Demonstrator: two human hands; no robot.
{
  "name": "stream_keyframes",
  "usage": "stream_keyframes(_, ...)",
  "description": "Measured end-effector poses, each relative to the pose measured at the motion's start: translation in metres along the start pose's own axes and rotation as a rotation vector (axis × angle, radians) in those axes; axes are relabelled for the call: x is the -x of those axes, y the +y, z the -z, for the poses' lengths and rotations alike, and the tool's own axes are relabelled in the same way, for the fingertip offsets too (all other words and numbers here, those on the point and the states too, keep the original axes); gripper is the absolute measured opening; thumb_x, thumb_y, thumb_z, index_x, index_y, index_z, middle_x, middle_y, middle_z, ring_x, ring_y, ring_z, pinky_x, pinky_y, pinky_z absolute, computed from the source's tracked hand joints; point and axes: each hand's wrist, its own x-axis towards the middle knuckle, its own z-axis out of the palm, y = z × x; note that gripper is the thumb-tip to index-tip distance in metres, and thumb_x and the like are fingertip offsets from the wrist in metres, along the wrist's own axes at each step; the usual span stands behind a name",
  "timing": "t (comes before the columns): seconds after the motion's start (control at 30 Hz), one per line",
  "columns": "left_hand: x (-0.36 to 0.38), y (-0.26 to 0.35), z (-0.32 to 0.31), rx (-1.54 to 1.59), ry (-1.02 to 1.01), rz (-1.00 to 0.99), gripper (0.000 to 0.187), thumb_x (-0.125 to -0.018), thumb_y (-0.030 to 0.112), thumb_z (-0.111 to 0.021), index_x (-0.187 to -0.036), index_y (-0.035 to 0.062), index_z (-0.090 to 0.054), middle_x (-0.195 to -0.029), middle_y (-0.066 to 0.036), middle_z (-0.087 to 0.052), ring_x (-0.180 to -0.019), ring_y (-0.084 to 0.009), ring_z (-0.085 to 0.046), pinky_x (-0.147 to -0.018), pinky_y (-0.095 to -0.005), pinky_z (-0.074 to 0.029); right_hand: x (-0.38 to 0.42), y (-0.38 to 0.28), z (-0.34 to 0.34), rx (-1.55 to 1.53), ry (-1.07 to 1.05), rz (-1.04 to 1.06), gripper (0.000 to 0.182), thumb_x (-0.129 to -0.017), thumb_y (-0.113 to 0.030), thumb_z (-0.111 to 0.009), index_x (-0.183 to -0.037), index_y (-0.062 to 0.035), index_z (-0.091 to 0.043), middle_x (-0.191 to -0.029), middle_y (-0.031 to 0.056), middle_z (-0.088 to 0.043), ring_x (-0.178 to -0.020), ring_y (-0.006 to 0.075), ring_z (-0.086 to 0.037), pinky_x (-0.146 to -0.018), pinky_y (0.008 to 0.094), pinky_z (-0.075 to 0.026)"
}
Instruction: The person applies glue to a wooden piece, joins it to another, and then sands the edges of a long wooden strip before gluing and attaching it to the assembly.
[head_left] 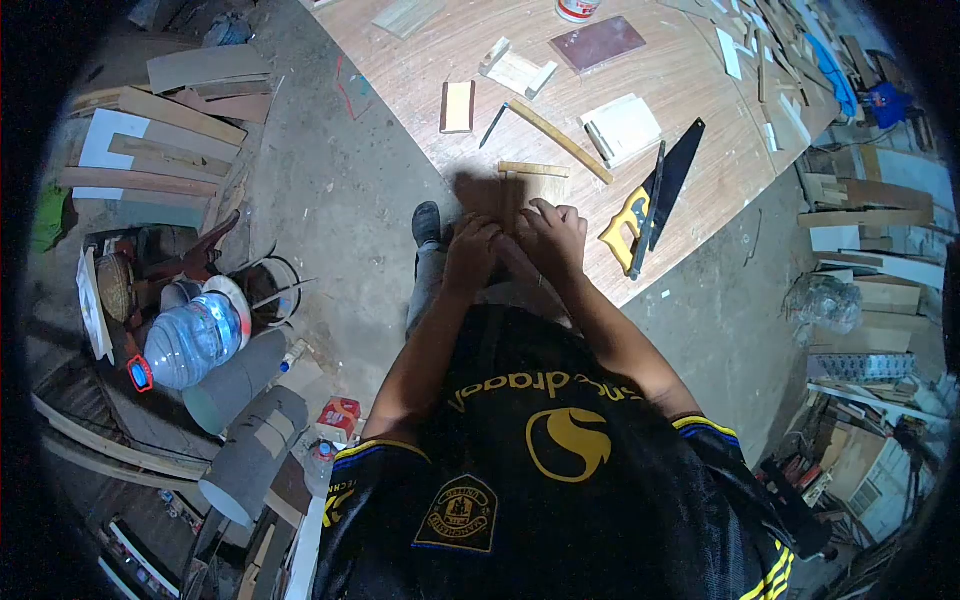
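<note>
At the table's near corner, my left hand (473,248) and my right hand (553,237) are close together with fingers curled. Between them is a brown wooden piece (518,262), gripped from both sides; shadow and my fingers hide much of it. Just beyond my hands lie a narrow wooden strip (533,170) and a pale wood block (545,188). To the right of my right hand rests a hand saw (678,180) with a yellow handle, a dark file-like bar (650,210) lying across it. A hammer (560,140) with a wooden handle lies farther up.
On the wooden table (420,90) are a small wooden box (622,130), a U-shaped wood assembly (517,72), a dark-edged panel (457,107), a reddish-brown board (598,45) and a tub (577,8). Left on the floor side stands a water bottle (195,340); stacked boards (880,215) line the right.
</note>
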Motion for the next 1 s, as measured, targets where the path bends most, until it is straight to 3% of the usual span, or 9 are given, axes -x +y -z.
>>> stream_keyframes(0.17,-0.005,0.016,0.014,0.098,-0.019,0.088,0.016,-0.082,0.009,-0.065,-0.096,0.0023,-0.07,-0.108,-0.016,-0.066,-0.111,-0.034,-0.058,-0.104,-0.044,-0.043,0.0,-0.001,0.002,-0.021,-0.013,-0.005,0.041,-0.072,-0.043,-0.077,-0.105,-0.0188,-0.071,-0.12,-0.0032,-0.06,-0.097,0.0263,-0.053,-0.081,0.0427,-0.04)
stream_keyframes(0.3,-0.005,0.013,0.016,0.02,-0.057,0.023,0.017,-0.082,0.008,-0.064,-0.096,0.0016,-0.07,-0.109,-0.016,-0.065,-0.11,-0.0345,-0.059,-0.103,-0.0438,-0.044,0.0,-0.002,0.003,0.0,-0.023,-0.01,0.044,-0.07,-0.044,-0.078,-0.105,-0.0186,-0.071,-0.119,-0.003,-0.06,-0.097,0.0264,-0.053,-0.08,0.0431,-0.04)
stream_keyframes(0.5,-0.005,0.013,0.013,0.083,-0.013,0.085,0.023,-0.083,0.008,-0.063,-0.104,0.0011,-0.067,-0.11,-0.018,-0.065,-0.108,-0.0359,-0.06,-0.099,-0.0447,-0.047,0.0,-0.002,0.002,-0.016,0.004,-0.002,0.045,-0.07,-0.046,-0.078,-0.105,-0.0183,-0.071,-0.118,-0.0036,-0.061,-0.097,0.0269,-0.052,-0.08,0.0437,-0.04)
stream_keyframes(0.7,-0.015,0.004,0.01,0.062,-0.124,0.081,0.026,-0.084,0.009,-0.063,-0.108,0.0017,-0.066,-0.109,-0.02,-0.066,-0.103,-0.038,-0.062,-0.095,-0.046,-0.048,-0.001,-0.004,0.002,0.0,-0.011,-0.01,0.045,-0.069,-0.044,-0.078,-0.105,-0.0181,-0.071,-0.119,-0.0036,-0.061,-0.098,0.0267,-0.052,-0.081,0.0434,-0.039)
stream_keyframes(0.87,-0.04,0.006,0.006,0.199,-0.058,0.217,0.031,-0.083,0.019,-0.067,-0.112,0.008,-0.067,-0.1,-0.018,-0.07,-0.095,-0.036,-0.066,-0.085,-0.0458,-0.052,-0.001,-0.008,0.011,-0.032,-0.028,-0.027,0.044,-0.069,-0.043,-0.078,-0.105,-0.018,-0.071,-0.119,-0.0038,-0.061,-0.098,0.0266,-0.053,-0.081,0.0434,-0.04)
stream_keyframes(1.0,-0.061,0.004,0.0,0.102,-0.018,0.247,0.034,-0.085,0.028,-0.066,-0.113,0.01,-0.068,-0.097,-0.017,-0.071,-0.091,-0.0362,-0.067,-0.082,-0.0458,-0.053,-0.001,-0.007,0.006,-0.001,-0.014,-0.023,0.043,-0.07,-0.043,-0.078,-0.104,-0.0176,-0.071,-0.12,-0.0036,-0.061,-0.097,0.0267,-0.053,-0.08,0.0436,-0.04)
